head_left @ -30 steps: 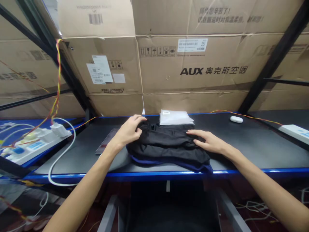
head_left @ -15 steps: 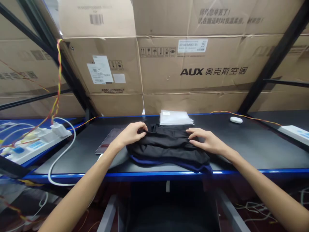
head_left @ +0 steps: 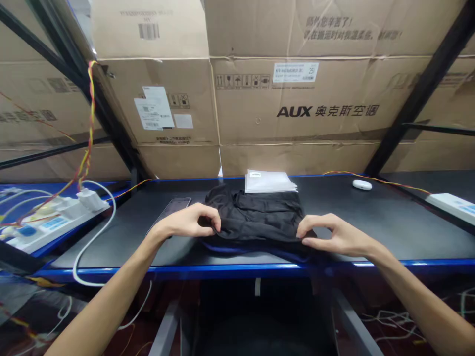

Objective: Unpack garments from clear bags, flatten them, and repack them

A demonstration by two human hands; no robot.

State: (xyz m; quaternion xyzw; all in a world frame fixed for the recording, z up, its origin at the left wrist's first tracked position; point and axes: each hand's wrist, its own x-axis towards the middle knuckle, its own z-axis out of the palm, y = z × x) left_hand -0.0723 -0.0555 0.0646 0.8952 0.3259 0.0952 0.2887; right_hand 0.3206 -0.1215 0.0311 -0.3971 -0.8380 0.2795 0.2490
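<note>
- Two hands work well apart: the left hand (head_left: pixel 193 220) pinches the black cloth (head_left: pixel 261 217) at its near left corner.
- The right hand (head_left: pixel 336 236) pinches its near right corner.
- The cloth lies creased on the bench (head_left: pixel 122 242), dark blue fabric (head_left: pixel 241 249) showing beneath.
- White packets (head_left: pixel 270 182) lie just behind; a white case (head_left: pixel 361 185) sits farther right.

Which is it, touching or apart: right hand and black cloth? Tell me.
Touching. The head view shows the thumb and fingertips of the right hand pinching the black cloth near its right-hand front corner.
</note>
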